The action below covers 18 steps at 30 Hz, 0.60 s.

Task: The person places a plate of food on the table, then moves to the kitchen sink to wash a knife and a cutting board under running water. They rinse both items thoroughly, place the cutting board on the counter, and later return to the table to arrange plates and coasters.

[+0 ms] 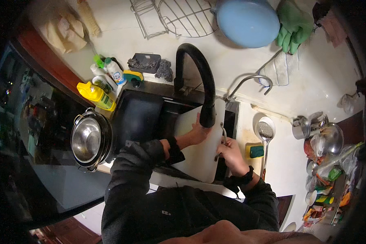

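A white cutting board [198,158] stands tilted in the black sink [137,122], under the black arched faucet [212,82]. My right hand [233,154] is closed on the metal handle [223,134] at the board's right edge. My left hand [198,132] lies against the board's face just below the faucet head, which hides part of it; its fingers look extended and hold nothing that I can see. Dark bands are around both wrists.
Metal strainers and bowls [87,140] stack left of the sink, near a yellow bottle [97,96]. To the right are a green-yellow sponge [256,151] and a slotted ladle [266,131]. A thin steel tap [250,77] rises behind. Containers and packets crowd the far right.
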Each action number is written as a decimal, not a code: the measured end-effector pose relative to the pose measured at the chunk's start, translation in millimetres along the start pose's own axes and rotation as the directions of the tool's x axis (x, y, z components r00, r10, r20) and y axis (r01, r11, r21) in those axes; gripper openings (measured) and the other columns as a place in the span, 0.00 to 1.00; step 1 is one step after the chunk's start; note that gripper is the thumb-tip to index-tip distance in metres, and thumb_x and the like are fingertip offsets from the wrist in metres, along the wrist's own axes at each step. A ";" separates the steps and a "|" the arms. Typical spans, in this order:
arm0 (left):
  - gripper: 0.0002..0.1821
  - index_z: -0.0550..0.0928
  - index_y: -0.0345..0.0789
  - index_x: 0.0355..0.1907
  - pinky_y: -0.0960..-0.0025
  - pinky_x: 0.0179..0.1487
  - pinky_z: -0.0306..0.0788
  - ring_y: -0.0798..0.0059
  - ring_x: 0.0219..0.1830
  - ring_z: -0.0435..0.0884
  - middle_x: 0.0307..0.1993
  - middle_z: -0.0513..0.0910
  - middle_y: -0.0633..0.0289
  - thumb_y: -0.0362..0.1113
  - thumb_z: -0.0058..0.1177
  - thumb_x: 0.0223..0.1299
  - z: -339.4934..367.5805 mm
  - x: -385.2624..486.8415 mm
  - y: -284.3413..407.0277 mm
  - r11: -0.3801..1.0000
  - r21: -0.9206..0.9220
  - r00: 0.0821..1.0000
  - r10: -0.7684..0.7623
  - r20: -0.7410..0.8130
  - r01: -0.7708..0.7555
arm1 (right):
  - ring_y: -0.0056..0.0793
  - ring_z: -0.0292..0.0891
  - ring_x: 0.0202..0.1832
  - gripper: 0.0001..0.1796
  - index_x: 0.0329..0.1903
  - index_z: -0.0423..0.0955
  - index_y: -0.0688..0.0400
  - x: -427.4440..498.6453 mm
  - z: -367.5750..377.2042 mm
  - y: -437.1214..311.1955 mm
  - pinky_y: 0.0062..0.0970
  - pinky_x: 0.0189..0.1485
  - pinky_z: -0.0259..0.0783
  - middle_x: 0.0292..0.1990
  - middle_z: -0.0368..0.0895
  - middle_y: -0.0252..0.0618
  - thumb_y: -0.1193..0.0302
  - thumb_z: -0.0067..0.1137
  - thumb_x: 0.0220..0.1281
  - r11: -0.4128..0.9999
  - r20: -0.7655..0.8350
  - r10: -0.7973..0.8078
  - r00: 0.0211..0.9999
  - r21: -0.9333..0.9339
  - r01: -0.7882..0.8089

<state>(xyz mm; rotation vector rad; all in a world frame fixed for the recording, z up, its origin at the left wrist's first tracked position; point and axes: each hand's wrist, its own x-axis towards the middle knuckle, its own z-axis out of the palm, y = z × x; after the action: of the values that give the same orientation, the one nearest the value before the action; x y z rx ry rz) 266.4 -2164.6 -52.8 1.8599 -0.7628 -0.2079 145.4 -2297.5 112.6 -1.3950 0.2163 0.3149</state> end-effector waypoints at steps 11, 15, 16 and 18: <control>0.26 0.60 0.35 0.60 0.46 0.62 0.49 0.48 0.60 0.58 0.55 0.66 0.47 0.43 0.40 0.61 -0.2 -15.1 -13.4 0.419 0.862 0.951 0.236 0.202 -0.287 | 0.16 0.69 0.23 0.05 0.26 0.74 0.67 -2.1 4.0 -9.9 0.19 0.26 0.64 0.22 0.76 0.33 0.83 0.47 0.46 0.999 -0.087 -0.007 0.996 0.040 0.010; 0.35 0.44 0.31 0.68 0.36 0.62 0.42 0.40 0.67 0.43 0.67 0.41 0.37 0.42 0.38 0.62 17.3 -73.3 57.0 0.944 0.312 0.989 -0.136 0.064 0.109 | 0.13 0.65 0.18 0.07 0.28 0.74 0.62 6.9 2.6 -10.2 0.12 0.21 0.57 0.21 0.74 0.28 0.82 0.46 0.46 0.998 -0.128 0.039 0.991 0.044 -0.033; 0.36 0.43 0.31 0.68 0.36 0.62 0.41 0.40 0.68 0.41 0.67 0.38 0.38 0.43 0.39 0.62 10.8 -85.3 67.7 0.968 0.238 0.986 -0.114 0.123 0.082 | 0.12 0.65 0.18 0.07 0.28 0.74 0.62 8.5 2.9 -10.5 0.12 0.21 0.57 0.21 0.74 0.28 0.82 0.46 0.45 0.998 -0.111 0.001 0.994 0.055 0.005; 0.38 0.42 0.31 0.68 0.35 0.62 0.40 0.40 0.69 0.36 0.67 0.32 0.39 0.43 0.40 0.62 -1.1 -113.4 71.2 0.991 0.131 0.983 -0.012 0.182 -0.012 | 0.12 0.65 0.18 0.08 0.28 0.74 0.62 10.8 4.0 -12.0 0.12 0.21 0.57 0.21 0.74 0.28 0.82 0.46 0.45 0.999 -0.118 -0.009 0.993 0.043 0.014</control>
<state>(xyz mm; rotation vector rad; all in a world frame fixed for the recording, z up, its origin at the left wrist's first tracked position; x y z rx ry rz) 149.5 -2113.1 -12.5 1.9847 -0.9207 -0.3388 159.5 -2294.3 120.8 -1.3724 0.3104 0.2174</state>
